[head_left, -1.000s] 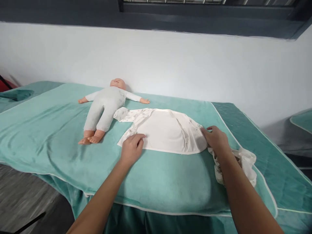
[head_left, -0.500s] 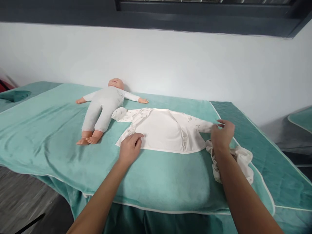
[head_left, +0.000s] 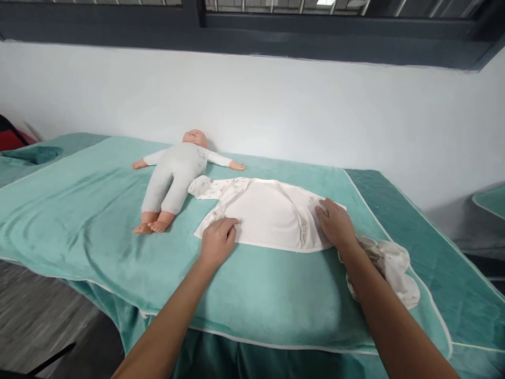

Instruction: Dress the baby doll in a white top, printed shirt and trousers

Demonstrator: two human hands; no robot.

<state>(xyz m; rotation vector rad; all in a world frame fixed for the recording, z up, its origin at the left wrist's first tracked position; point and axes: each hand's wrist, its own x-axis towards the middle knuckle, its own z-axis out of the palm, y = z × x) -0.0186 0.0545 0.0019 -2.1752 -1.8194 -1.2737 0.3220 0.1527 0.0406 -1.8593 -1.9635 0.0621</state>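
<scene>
A white baby shirt (head_left: 268,216) with small prints on its sleeves lies spread on the green blanket, its left sleeve stretched out. My left hand (head_left: 219,242) is at its lower left edge, fingers curled together on the cloth. On the right side, my right hand (head_left: 337,223) lies over the shirt by the sleeve, thumb and fingers slightly apart. The sleeve end pokes out beyond that hand. Beside my right forearm sits a crumpled piece of white printed cloth (head_left: 394,268), partly hidden by the arm.
A baby doll (head_left: 177,171) in pale clothes lies on its back behind and left of the shirt. The green blanket (head_left: 276,300) with white piping covers the bed. A white wall (head_left: 252,105) and dark window frame (head_left: 315,42) stand behind. A red item (head_left: 11,139) shows far left.
My right hand has left the right sleeve's end and moved left and inward onto the shirt's side. My left hand stays at the lower left edge. The view has shifted slightly.
</scene>
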